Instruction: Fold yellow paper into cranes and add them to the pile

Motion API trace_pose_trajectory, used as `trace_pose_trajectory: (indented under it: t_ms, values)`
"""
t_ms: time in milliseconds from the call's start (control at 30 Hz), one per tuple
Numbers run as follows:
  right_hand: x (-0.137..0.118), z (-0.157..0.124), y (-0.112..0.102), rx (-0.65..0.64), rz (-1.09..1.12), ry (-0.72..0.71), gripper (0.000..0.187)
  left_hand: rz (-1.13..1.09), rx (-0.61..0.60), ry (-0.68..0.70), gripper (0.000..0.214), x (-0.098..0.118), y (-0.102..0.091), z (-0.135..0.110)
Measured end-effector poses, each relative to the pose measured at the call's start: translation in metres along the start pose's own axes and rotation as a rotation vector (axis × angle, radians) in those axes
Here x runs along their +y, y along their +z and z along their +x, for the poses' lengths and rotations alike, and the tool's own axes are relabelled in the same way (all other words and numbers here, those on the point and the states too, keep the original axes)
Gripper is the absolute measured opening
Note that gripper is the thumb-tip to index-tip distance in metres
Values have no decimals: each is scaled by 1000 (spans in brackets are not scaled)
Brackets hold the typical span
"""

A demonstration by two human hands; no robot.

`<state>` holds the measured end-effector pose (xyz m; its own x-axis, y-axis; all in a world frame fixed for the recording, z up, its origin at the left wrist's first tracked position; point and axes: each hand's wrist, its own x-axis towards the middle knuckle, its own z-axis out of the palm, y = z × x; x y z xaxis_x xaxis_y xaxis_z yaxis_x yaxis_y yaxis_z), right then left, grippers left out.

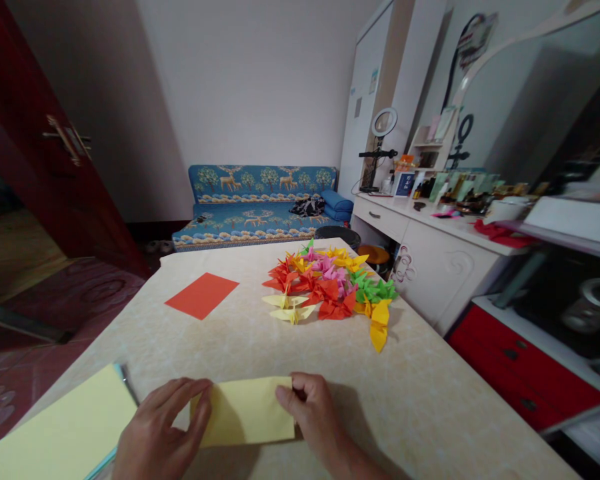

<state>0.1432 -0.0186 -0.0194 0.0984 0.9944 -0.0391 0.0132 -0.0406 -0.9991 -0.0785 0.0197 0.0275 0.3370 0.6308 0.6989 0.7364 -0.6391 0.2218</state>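
Note:
A folded yellow paper (247, 410) lies flat on the beige table (430, 393) at its near edge. My left hand (157, 430) presses on the paper's left end with fingers curled over its corner. My right hand (310, 410) pinches the paper's right edge between thumb and fingers. A stack of yellow sheets (60, 433) sits to the left of my left hand. Farther back lies a pile of folded paper cranes (333, 287) in red, orange, yellow, pink and green. A single red sheet (201, 295) lies flat left of the pile.
A white dresser (420, 247) with a mirror and many small items runs along the right. A blue patterned sofa (260, 203) stands against the far wall. A dark red door (45, 153) is at the left.

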Motion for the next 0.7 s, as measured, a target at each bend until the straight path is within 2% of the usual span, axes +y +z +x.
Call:
trace_pose_trajectory:
  t_ms: [133,267,433,567,700]
  values:
    - [-2,0,1,23,-64,-14,26,17,4,15,22,-3,3,-3]
    - [-4,-1,2,5,-69,-30,23,15,-51,192,13,-1,9,-3]
    - [-4,-4,4,-44,-78,-49,16,-23,-115,346,17,14,18,-3]
    - [-7,-6,5,-59,-119,-86,14,-28,-100,330,17,18,18,-4]
    - [-7,-6,6,-41,-113,-113,14,-11,-65,294,11,11,15,-4]
